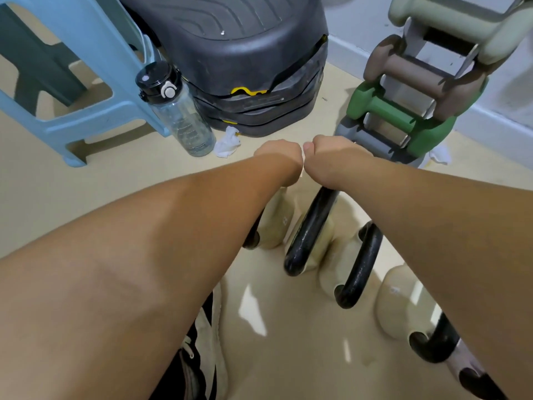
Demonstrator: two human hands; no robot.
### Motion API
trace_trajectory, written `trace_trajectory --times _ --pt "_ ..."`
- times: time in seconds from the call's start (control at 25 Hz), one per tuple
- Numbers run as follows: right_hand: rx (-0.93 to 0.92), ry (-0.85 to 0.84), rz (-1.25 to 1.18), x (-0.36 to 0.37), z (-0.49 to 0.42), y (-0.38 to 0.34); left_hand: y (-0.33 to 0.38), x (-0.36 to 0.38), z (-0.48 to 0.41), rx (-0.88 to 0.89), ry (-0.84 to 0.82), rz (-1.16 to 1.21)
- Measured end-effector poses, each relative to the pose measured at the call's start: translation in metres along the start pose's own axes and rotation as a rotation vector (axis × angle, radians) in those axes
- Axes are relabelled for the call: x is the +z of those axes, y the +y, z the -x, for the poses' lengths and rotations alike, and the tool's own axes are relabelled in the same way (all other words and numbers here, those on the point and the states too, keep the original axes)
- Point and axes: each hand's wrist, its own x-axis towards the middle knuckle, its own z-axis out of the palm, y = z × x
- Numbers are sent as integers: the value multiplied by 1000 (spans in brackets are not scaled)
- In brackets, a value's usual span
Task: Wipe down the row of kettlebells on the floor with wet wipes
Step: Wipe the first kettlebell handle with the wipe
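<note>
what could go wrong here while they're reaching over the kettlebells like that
1. Both hands, left hand and right hand, are bunched at the far end of the row, forearms crossing over the black handles; an arm could knock a handle.
2. The water bottle stands on the floor close to the left hand; a sideways sweep might tip it.
3. A crumpled wipe lies on the glossy floor; it may get forgotten there.

My floor [144, 180] is beige and glossy. On it stand kettlebells [331, 255] in a row, a water bottle [178, 111], a blue stool [86, 116] and a dumbbell rack [403, 111]. A crumpled wipe [227, 142] lies beside the bottle.
</note>
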Motion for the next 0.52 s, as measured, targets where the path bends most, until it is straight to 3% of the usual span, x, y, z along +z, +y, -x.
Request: trace_trajectory --times 0.12,0.24,0.32,0.52 --pt "-6 -38 29 4 6 1 0 9 12 9 100 6" --pt "-39 -78 24 2 9 -8 -17 60 58 174 465 129" --pt "-92 -115 21 4 7 -16 -35 98 95 216 527 195" --pt "-144 -155 -72 18 -4 -29 -43 122 131 319 564 -86"
